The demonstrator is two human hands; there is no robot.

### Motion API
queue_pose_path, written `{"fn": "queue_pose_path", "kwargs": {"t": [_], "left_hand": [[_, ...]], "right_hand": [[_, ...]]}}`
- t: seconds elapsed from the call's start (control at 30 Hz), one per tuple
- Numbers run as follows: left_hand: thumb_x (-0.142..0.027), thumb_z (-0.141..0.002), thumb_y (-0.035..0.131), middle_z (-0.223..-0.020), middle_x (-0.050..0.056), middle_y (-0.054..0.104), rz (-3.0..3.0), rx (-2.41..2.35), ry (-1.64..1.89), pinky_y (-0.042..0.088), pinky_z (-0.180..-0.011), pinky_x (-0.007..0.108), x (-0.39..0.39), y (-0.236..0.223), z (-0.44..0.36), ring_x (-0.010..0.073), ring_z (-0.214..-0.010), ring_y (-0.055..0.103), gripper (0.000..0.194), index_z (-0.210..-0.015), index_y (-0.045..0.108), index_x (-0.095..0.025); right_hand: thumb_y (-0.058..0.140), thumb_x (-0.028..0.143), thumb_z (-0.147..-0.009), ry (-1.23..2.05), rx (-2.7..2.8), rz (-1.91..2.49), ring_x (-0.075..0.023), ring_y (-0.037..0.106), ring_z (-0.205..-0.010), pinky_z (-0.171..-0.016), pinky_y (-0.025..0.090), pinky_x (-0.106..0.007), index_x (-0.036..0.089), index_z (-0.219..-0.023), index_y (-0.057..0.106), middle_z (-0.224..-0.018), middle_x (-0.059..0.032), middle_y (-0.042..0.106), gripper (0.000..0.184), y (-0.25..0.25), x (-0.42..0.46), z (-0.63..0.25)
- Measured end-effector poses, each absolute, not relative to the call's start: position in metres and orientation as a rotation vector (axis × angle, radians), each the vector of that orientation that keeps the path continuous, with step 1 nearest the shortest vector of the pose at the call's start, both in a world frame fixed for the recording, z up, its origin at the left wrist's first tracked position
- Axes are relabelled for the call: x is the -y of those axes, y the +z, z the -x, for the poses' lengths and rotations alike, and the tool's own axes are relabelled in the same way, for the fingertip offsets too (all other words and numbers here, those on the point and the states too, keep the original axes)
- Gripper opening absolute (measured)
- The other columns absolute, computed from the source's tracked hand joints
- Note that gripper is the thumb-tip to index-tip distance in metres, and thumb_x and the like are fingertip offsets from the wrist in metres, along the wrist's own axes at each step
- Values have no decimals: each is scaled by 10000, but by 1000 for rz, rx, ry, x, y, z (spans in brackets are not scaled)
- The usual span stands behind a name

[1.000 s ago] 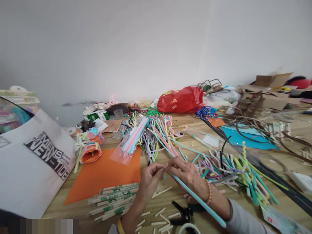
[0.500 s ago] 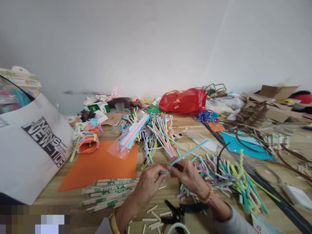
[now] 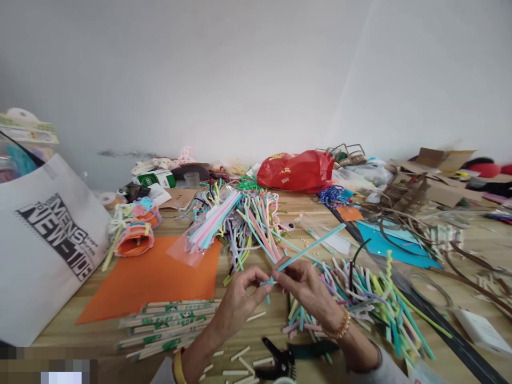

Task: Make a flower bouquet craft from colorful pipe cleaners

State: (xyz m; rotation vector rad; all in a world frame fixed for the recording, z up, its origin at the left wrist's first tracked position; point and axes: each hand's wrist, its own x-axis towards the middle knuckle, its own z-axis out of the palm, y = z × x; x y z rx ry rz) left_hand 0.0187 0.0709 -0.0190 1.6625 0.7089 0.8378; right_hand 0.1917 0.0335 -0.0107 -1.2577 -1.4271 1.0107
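A light-blue pipe cleaner (image 3: 316, 246) runs between my two hands above the table, its long end slanting up to the right. My left hand (image 3: 242, 301) pinches the short, bent end between thumb and forefinger, where a small knot or twist shows. Fingers of my right hand (image 3: 306, 285) are closed around the pipe cleaner just beside that twist. Beyond my hands lies a large heap of colored pipe cleaners (image 3: 260, 224). Another pile of short pipe cleaners (image 3: 372, 298) spreads to the right of my right hand.
Wrapped chopsticks (image 3: 172, 322) lie left on the table beside an orange sheet (image 3: 160, 282). Black-handled pliers or cutters (image 3: 280, 362) and short cut sticks (image 3: 240, 354) are near the front. A white bag (image 3: 56, 240) stands left, a red bag (image 3: 296, 172) at the back.
The view has turned slightly right, so the table things sit further left. My left fingers have loosened into a rounder pinch, and more of the twisted blue end shows.
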Motion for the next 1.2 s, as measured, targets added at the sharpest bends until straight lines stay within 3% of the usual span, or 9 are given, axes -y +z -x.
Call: {"fn": "queue_pose_path", "kwargs": {"t": [0.17,0.27,0.37,0.53,0.67,0.73,0.87,0.97,1.2], "left_hand": [[-331,-776,668,-680,-1,609,-1410,-656,781,392,-653,245,-77,-24,-13,143,-665,535,191,-745,608,-153],[-332,-755,693,-642,3,621,-1227,-584,765,400,-675,254,-82,-26,-10,145,-652,553,208,-700,612,-149],[-324,-712,741,-632,3,624,-1104,-512,719,407,-667,256,-83,-28,-8,141,-632,567,215,-699,632,-139],[-314,-655,800,-648,-8,610,-1053,-399,617,422,-636,258,-82,-33,-6,136,-612,566,240,-736,664,-134],[-326,-652,808,-667,16,634,-1038,-372,596,431,-637,261,-81,-32,-5,135,-616,565,262,-746,680,-117],[-332,-637,820,-646,8,620,-1013,-360,603,433,-627,261,-80,-31,-4,134,-601,566,277,-739,678,-117],[-348,-626,825,-619,5,617,-1000,-366,653,426,-618,264,-80,-27,-4,143,-601,573,287,-703,660,-127],[-353,-657,804,-609,1,623,-1017,-403,707,412,-637,260,-81,-27,-5,133,-594,566,272,-709,652,-133],[-381,-733,711,-635,-10,591,-1278,-686,924,402,-634,252,-81,-28,-9,142,-632,533,244,-709,620,-156]], "right_hand": [[434,432,-963,916,1536,1308,-112,520,-551,-526,397,-217,146,-673,574,-591,-3,562,431,-4,-29,-187],[399,336,-989,545,1640,1351,-116,511,-562,-548,416,-231,164,-723,560,-613,2,546,355,0,-22,-186],[473,172,-940,33,1823,1230,-183,599,-830,-723,487,-300,180,-999,607,-904,-75,624,147,-1,-18,-188],[408,52,-910,-389,2161,1032,-282,404,-1286,-1036,357,-513,222,-1217,566,-1239,-113,559,385,-3,-22,-193],[403,82,-937,-356,2259,1050,-226,540,-1140,-1085,259,-553,216,-1131,583,-1061,-70,653,297,1,-24,-193],[384,83,-949,-326,2253,1032,-188,602,-975,-1060,303,-524,203,-1080,586,-979,-58,662,269,2,-23,-192],[364,93,-964,-316,2233,1016,-156,591,-765,-739,474,-303,172,-1033,584,-900,-70,651,244,0,-21,-190],[356,120,-978,-311,2254,1114,-154,594,-727,-586,410,-249,179,-1036,580,-872,-69,648,238,-4,-20,-189],[337,183,-998,-92,2259,1372,-139,597,-569,-529,316,-247,184,-913,555,-682,-19,636,235,-7,-18,-182]]}}
